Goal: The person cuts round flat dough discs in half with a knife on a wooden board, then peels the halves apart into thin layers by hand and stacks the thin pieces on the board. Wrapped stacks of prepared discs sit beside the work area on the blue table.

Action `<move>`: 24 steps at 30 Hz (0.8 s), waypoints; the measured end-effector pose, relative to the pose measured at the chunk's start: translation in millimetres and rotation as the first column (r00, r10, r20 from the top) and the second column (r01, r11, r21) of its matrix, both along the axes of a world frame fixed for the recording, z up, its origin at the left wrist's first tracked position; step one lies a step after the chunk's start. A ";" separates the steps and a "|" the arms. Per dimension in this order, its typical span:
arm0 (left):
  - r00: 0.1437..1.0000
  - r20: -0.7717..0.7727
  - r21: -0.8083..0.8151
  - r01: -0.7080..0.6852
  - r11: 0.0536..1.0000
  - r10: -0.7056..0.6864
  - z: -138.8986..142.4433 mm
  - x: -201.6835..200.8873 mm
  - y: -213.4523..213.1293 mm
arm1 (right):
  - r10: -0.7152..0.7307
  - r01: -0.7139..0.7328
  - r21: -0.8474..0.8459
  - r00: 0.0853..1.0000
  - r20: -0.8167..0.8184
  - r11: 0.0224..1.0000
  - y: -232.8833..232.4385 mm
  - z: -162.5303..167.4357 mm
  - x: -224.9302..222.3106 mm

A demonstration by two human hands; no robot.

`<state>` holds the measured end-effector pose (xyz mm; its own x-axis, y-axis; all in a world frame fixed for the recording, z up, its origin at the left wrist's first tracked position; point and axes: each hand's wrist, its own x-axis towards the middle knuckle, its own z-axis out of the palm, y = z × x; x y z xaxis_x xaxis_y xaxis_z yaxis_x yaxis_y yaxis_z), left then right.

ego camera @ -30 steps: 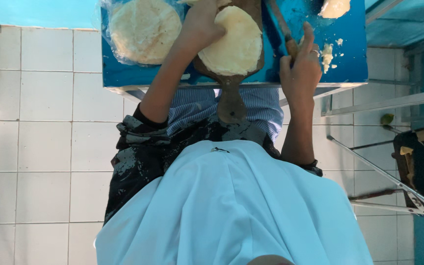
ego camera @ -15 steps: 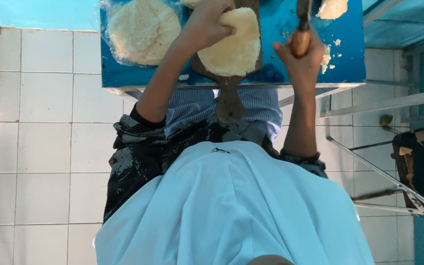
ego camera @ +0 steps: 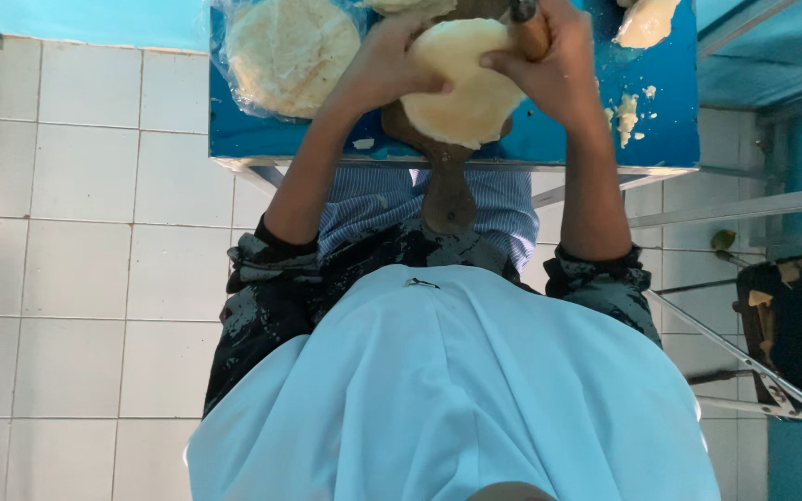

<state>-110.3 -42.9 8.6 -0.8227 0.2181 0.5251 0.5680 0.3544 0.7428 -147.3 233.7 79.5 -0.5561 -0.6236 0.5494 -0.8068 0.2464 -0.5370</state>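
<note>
Nearest the camera a pale blue apron [ego camera: 457, 390] fills the lower middle of the view, with dark patterned sleeves [ego camera: 271, 288] at either side and a striped shirt above it. Both bare forearms reach away from the body toward a blue worktop [ego camera: 661, 130] that stands on a white tiled floor [ego camera: 76, 241]. A wooden paddle board [ego camera: 447, 186] lies on the worktop with its handle hanging over the near edge toward the person. On the board sits a flattened round of pale dough [ego camera: 466, 88]. The left hand [ego camera: 387, 60] is curled over the left rim of the round, fingers touching it. The right hand [ego camera: 559, 70] is closed around a wooden rolling pin [ego camera: 531, 28], gripping one end of it, with its fingertips pressed on the right rim of the round. Left of the board, a stack of flat rounds in clear plastic [ego camera: 290, 51] rests on the worktop. At the far right corner lies a lump of dough [ego camera: 647, 20], with small crumbs [ego camera: 626, 111] scattered nearer. A metal frame [ego camera: 754, 204] stands to the right.
</note>
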 end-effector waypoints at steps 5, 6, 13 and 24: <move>0.993 0.011 -0.011 0.120 0.993 -0.120 7.0 31.0 -6.1 | -0.055 0.055 -0.027 0.998 -0.015 0.998 15.8 21.6 26.2; 0.982 0.065 0.124 0.169 0.978 -0.178 10.4 33.8 -6.5 | -0.048 0.050 -0.069 0.998 0.027 0.996 19.7 24.3 30.5; 0.986 0.135 0.210 0.067 0.975 -0.097 8.4 20.3 -10.3 | -0.057 0.151 -0.211 0.917 0.395 0.966 25.1 -7.3 12.2; 0.932 -0.136 -0.158 -0.356 0.921 0.337 -9.1 24.2 12.4 | -0.167 0.192 -0.079 0.954 0.249 0.978 25.0 -68.9 -29.3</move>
